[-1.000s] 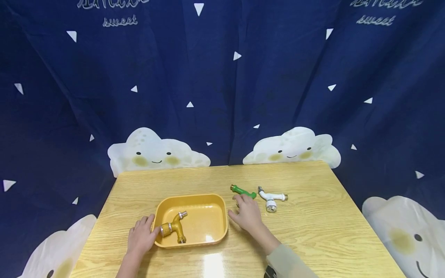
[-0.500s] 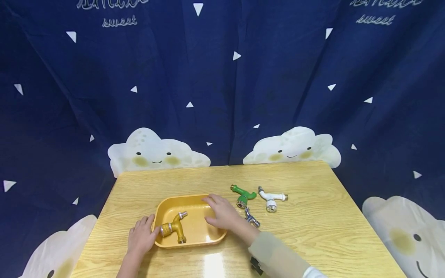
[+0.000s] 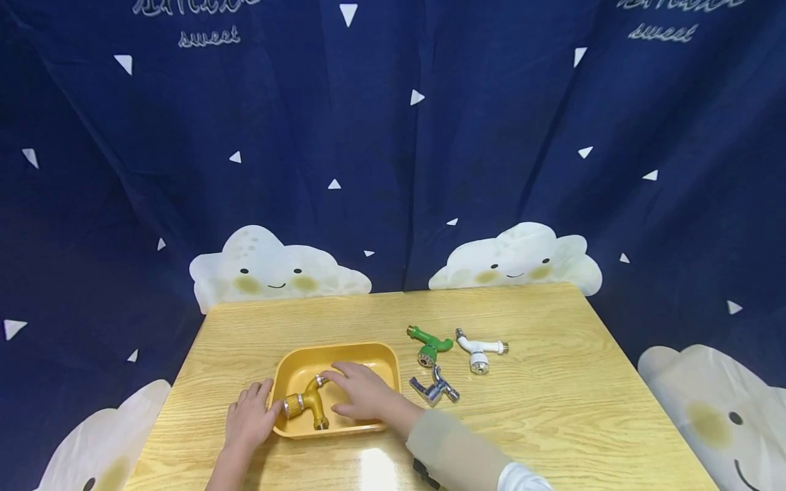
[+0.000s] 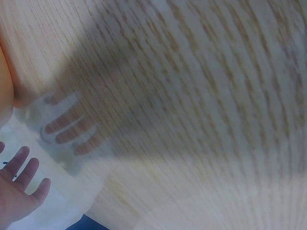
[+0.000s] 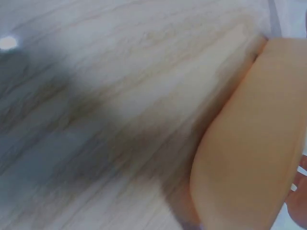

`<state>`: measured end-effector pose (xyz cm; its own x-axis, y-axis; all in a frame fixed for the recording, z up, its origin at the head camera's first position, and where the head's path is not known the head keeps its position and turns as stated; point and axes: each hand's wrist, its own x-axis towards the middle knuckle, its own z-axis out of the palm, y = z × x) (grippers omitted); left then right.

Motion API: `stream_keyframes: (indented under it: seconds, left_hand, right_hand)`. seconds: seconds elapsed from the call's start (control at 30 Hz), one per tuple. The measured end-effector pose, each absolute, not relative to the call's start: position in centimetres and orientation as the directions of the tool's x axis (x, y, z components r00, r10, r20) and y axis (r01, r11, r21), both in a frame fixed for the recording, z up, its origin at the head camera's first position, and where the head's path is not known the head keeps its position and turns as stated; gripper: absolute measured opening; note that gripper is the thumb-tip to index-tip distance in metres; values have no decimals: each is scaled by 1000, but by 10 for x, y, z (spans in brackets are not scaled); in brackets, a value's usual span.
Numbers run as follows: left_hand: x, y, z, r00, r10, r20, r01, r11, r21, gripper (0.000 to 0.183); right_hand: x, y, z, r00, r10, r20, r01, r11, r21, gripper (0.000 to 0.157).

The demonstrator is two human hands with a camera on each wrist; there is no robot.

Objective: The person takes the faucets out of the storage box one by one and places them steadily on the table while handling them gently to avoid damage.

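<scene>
A gold tap (image 3: 314, 404) lies in the left half of an orange-yellow tray (image 3: 393, 378). My left hand (image 3: 248, 414) rests at the tray's left end, thumb at the rim by the tap's knob, fingers spread in the left wrist view. Over the inside of the tray reaches my right hand (image 3: 362, 394), fingers apart and bent slightly, holding nothing visible. Its index fingertip is near the tap's spout end; contact cannot be made out. In the right wrist view the tray's outer wall (image 5: 249, 143) fills the right side, and only part of the hand (image 5: 300, 196) shows at the edge.
Right of the tray, a chrome tap (image 3: 436, 389), a green tap (image 3: 430, 344) and a white tap (image 3: 480, 349) lie on the wooden table (image 3: 552, 402). Behind the table hangs a dark blue curtain (image 3: 381, 136) with cloud prints.
My right hand has moved left from beside the chrome tap, across the tray's right rim, to the gold tap. The chrome tap is now uncovered. My left hand has stayed put.
</scene>
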<state>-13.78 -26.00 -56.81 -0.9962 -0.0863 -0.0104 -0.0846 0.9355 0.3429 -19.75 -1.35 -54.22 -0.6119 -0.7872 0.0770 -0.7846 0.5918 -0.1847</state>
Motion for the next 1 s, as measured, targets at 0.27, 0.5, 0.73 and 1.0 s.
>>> stream_keyframes:
  seconds: [0.27, 0.5, 0.73, 1.0]
  left_hand:
    - [-138, -260, -567, -997, -82, -13, -82, 935, 344, 52]
    - [-137, -259, -568, -996, -90, -26, -93, 933, 347, 52]
    - [-138, -259, -568, -995, -91, -26, -95, 934, 343, 52]
    - [-137, -259, -566, -995, -87, -40, -95, 935, 343, 51]
  right_hand:
    - [-191, -31, -546, -583, -809, 65, -806, 567, -170, 62]
    - [-188, -45, -546, -570, -821, 16, -816, 565, -122, 62]
    - [-186, -53, -547, -574, -815, -82, -811, 580, -81, 64]
    - [-185, -58, -547, -555, -809, -193, -820, 571, -37, 67]
